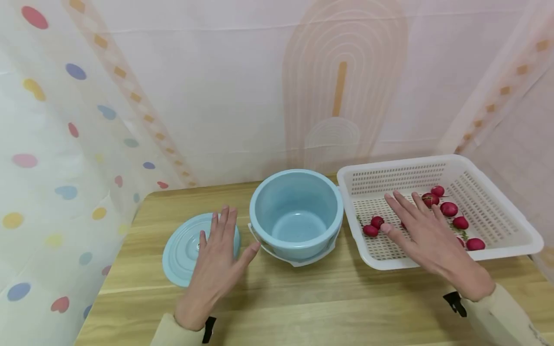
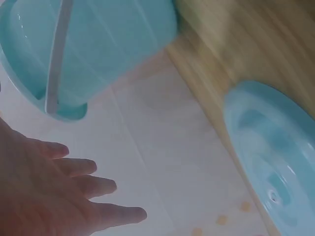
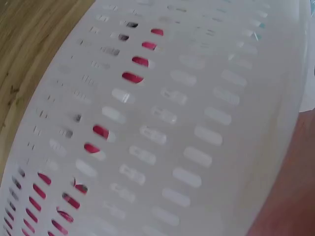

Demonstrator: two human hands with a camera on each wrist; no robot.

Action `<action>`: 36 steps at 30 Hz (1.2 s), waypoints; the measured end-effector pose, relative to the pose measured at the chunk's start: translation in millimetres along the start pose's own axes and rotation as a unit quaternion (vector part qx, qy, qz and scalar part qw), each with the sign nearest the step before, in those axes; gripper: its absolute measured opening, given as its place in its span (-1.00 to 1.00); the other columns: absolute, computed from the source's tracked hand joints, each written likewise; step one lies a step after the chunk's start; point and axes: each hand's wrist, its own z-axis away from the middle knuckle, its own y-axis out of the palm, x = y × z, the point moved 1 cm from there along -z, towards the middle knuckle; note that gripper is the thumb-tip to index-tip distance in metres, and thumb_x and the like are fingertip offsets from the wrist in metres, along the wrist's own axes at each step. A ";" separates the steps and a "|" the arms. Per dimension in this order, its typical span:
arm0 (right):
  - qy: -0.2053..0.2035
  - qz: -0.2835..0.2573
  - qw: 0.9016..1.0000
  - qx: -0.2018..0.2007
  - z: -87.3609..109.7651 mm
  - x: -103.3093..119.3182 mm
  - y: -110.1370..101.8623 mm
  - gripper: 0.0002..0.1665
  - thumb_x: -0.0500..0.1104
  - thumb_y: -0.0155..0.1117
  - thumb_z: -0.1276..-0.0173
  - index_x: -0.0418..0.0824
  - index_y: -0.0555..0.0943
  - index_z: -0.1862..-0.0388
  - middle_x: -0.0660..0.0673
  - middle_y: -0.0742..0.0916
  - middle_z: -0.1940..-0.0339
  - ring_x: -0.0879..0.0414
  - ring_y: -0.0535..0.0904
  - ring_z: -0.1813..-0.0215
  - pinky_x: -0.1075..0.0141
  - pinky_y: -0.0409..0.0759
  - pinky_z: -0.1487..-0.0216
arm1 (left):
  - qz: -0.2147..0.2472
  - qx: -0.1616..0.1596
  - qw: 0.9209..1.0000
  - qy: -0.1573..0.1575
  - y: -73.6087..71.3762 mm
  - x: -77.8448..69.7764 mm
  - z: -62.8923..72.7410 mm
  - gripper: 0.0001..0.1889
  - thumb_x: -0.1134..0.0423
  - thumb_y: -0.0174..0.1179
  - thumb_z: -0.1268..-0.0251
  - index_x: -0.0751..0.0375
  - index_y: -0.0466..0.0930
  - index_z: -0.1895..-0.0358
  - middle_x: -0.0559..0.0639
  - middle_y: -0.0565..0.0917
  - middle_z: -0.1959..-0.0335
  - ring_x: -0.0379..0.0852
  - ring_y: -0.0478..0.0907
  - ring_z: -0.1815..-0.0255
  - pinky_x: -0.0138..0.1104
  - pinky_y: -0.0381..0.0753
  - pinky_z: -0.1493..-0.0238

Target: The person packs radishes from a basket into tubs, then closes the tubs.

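Observation:
My left hand [image 1: 218,262] hovers with straight, spread fingers over the right part of a round light-blue lid [image 1: 179,254], holding nothing. In the left wrist view the same hand [image 2: 54,191] shows its fingers apart from the bucket. Between my hands a light-blue bucket [image 1: 296,211] stands upright, its inside bare and its pale handle [image 1: 298,263] lowered at the front. My right hand [image 1: 426,238], fingers extended, is above the white basket [image 1: 506,252] and covers some of the red radishes [image 1: 448,208] in it. The right wrist view shows the basket's slotted wall [image 3: 197,123] with radishes behind it.
Everything stands on a wooden table [image 1: 329,307]. A patterned cloth [image 1: 216,96] hangs behind the table and down its left side. The basket sits at the right, close beside the bucket; the lid lies at the left.

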 end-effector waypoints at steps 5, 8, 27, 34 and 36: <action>-0.001 0.002 1.000 0.001 0.9 -3.2 -4.0 -0.12 0.25 -0.04 -0.63 -0.11 0.06 -0.73 -0.30 0.19 -0.68 -0.42 -0.11 -0.66 -0.50 -0.19 -0.48 | 0.020 0.009 1.000 0.008 1.5 -10.3 -8.6 -0.01 -0.33 0.02 -0.49 0.16 -0.16 -0.71 0.05 -0.20 -0.73 0.17 -0.28 -0.71 0.40 -0.20 -0.52; -0.002 0.000 1.000 -0.005 1.9 -5.1 -5.7 -0.13 0.24 -0.03 -0.63 -0.15 0.09 -0.71 -0.29 0.20 -0.68 -0.42 -0.09 -0.66 -0.49 -0.17 -0.48 | 0.025 0.007 0.999 0.018 4.8 -15.0 -13.9 -0.02 -0.33 0.00 -0.50 0.17 -0.17 -0.71 0.03 -0.20 -0.73 0.12 -0.27 -0.72 0.39 -0.17 -0.53; -0.011 -0.017 0.999 0.030 -8.9 -16.5 -34.9 -0.17 0.22 0.02 -0.62 -0.18 0.20 -0.67 -0.34 0.32 -0.62 -0.44 0.07 -0.62 -0.46 0.01 -0.46 | 0.025 -0.018 0.999 0.045 17.5 -24.3 -21.5 -0.09 -0.25 -0.03 -0.56 0.29 -0.08 -0.68 0.10 -0.06 -0.72 0.18 -0.12 -0.70 0.41 -0.03 -0.49; -0.034 -0.036 0.995 0.082 -20.5 -20.3 -52.0 -0.20 0.18 0.09 -0.61 -0.18 0.26 -0.64 -0.38 0.37 -0.58 -0.41 0.20 -0.58 -0.39 0.21 -0.43 | 0.029 -0.021 0.998 0.047 18.5 -24.4 -21.5 -0.09 -0.24 -0.03 -0.56 0.29 -0.10 -0.68 0.10 -0.06 -0.71 0.20 -0.10 -0.69 0.40 0.00 -0.49; -0.042 -0.045 0.994 0.096 -23.0 -21.9 -55.7 -0.21 0.17 0.10 -0.61 -0.18 0.27 -0.64 -0.37 0.38 -0.57 -0.38 0.22 -0.58 -0.36 0.24 -0.43 | 0.029 -0.020 0.998 0.047 18.9 -24.1 -21.8 -0.10 -0.23 -0.03 -0.57 0.29 -0.10 -0.68 0.11 -0.05 -0.71 0.21 -0.09 -0.69 0.39 0.01 -0.49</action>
